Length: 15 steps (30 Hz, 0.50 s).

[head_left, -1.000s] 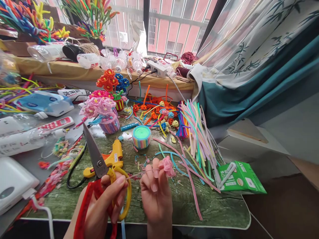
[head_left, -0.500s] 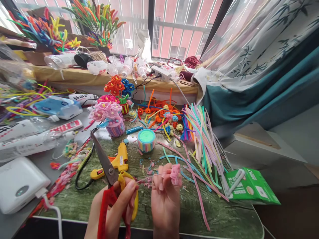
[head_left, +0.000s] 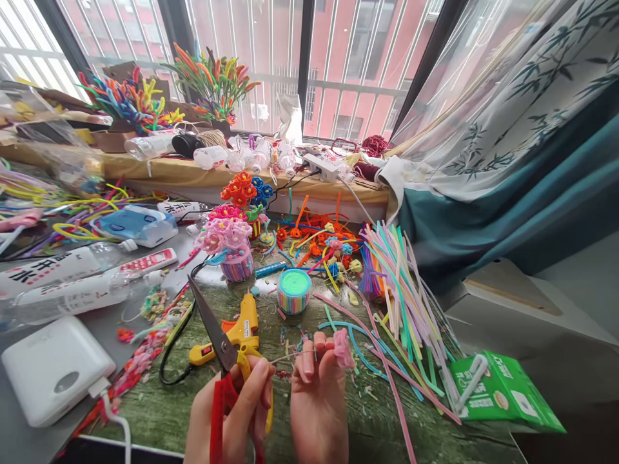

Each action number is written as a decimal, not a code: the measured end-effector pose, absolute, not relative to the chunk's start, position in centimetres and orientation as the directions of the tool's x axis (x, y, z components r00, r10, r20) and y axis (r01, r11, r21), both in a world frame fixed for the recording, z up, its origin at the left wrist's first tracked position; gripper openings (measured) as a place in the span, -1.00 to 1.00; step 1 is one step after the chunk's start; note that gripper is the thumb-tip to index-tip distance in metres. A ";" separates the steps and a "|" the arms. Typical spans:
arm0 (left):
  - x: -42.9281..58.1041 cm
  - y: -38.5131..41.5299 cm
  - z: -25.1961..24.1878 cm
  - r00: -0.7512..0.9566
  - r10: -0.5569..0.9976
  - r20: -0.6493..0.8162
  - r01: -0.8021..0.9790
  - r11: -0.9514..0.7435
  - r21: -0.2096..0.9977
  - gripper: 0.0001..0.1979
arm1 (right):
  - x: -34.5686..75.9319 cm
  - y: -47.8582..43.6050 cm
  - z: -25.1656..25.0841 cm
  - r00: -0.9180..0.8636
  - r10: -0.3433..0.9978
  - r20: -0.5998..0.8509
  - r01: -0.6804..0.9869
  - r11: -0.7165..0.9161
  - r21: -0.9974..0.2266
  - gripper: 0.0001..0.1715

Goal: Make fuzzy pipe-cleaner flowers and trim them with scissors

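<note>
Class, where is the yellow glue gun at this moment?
In the head view, the glue gun lies left of centre on the green tabletop, just beyond the scissors and left of the green-topped striped tub.

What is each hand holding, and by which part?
The left hand grips scissors by the handles and pinches a thin strand; the right hand pinches a pink flower by its edge.

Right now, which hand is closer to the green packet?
Right. The right hand is left of the green packet; the left hand, holding scissors, is farther left.
</note>
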<state>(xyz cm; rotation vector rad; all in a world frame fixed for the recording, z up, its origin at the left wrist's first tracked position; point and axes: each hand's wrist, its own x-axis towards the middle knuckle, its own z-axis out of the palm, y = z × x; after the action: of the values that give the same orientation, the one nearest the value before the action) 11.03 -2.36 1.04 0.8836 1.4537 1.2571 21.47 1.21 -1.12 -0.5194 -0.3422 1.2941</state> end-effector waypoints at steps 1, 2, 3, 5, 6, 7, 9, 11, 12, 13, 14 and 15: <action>11.0 -2.4 1.1 -0.258 0.943 -0.210 -0.071 0.199 0.977 -0.41 | 21.4 1.2 -1.4 0.272 0.961 -0.053 -0.819 0.202 -0.537 -0.58; 10.9 -2.4 1.1 -0.262 0.942 -0.211 -0.072 0.199 0.977 -0.42 | 21.3 1.3 -1.6 0.291 0.955 -0.059 -0.818 0.217 -0.532 -0.59; 10.8 -2.4 1.2 -0.261 0.942 -0.214 -0.075 0.201 0.977 -0.43 | 21.3 1.3 -1.9 0.294 0.954 -0.055 -0.815 0.220 -0.536 -0.60; 10.8 -2.3 1.3 -0.254 0.942 -0.220 -0.087 0.204 0.975 -0.44 | 21.4 1.5 -2.5 0.271 0.962 -0.029 -0.809 0.211 -0.549 -0.62; 10.8 -2.3 1.4 -0.251 0.942 -0.223 -0.097 0.205 0.974 -0.43 | 21.5 1.5 -2.8 0.263 0.965 -0.016 -0.808 0.211 -0.551 -0.62; 10.8 -2.2 1.5 -0.251 0.942 -0.225 -0.109 0.204 0.973 -0.42 | 21.6 1.6 -3.0 0.261 0.965 -0.008 -0.807 0.213 -0.550 -0.62; 11.0 -2.0 1.7 -0.260 0.938 -0.228 -0.140 0.198 0.970 -0.42 | 21.8 1.7 -3.3 0.268 0.963 -0.005 -0.804 0.221 -0.553 -0.62; 11.2 -1.9 2.1 -0.274 0.931 -0.241 -0.180 0.196 0.964 -0.47 | 21.9 1.6 -3.1 0.269 0.963 -0.004 -0.796 0.220 -0.564 -0.61; 11.3 -1.9 2.3 -0.280 0.927 -0.251 -0.202 0.199 0.959 -0.49 | 21.8 1.5 -2.8 0.270 0.963 -0.003 -0.790 0.220 -0.572 -0.59; 11.3 -1.9 2.5 -0.284 0.922 -0.263 -0.222 0.204 0.954 -0.51 | 21.7 1.4 -2.5 0.276 0.961 -0.003 -0.784 0.223 -0.579 -0.58; 11.4 -2.0 2.7 -0.287 0.917 -0.275 -0.241 0.209 0.948 -0.54 | 21.5 1.3 -2.2 0.288 0.958 -0.004 -0.777 0.231 -0.585 -0.57; 11.5 -2.0 2.9 -0.291 0.913 -0.285 -0.258 0.213 0.943 -0.57 | 21.3 1.2 -1.8 0.308 0.951 -0.007 -0.769 0.244 -0.591 -0.56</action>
<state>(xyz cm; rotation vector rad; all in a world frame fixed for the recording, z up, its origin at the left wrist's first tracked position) 11.47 -1.98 2.89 0.6806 1.3804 1.3391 21.35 1.25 -1.79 -0.5499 -0.3906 1.2160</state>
